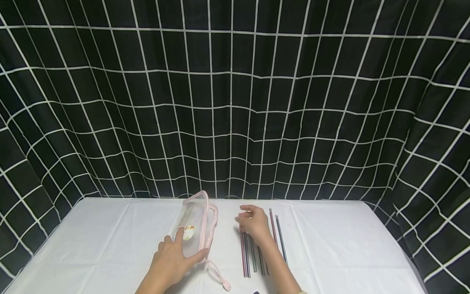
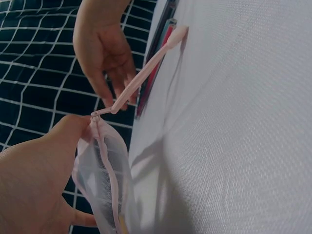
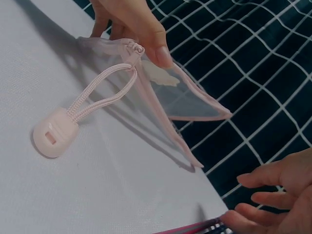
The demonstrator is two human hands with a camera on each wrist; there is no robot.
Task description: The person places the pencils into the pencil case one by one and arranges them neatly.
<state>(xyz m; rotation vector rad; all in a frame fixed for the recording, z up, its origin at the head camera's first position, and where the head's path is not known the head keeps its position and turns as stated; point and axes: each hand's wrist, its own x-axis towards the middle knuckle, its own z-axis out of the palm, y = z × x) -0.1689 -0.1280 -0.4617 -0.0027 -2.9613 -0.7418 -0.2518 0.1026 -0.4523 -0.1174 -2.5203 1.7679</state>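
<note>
A translucent mesh zip pouch with pink trim stands propped on the white table, its zipper side partly open. My left hand grips it, thumb at the zipper end and fingers on the printed side. From that end hangs a pink zipper pull cord, its tab resting on the cloth. My right hand is over the far ends of several slim pencils, fingers loosely bent and apart. In the right wrist view its fingertips are right at the pencil ends. The hand and forearm hide part of the pencils.
Two more pencils lie to the right of my right forearm. A white cloth covers the table. Behind its far edge hangs a black curtain with a white grid, which also closes in both sides.
</note>
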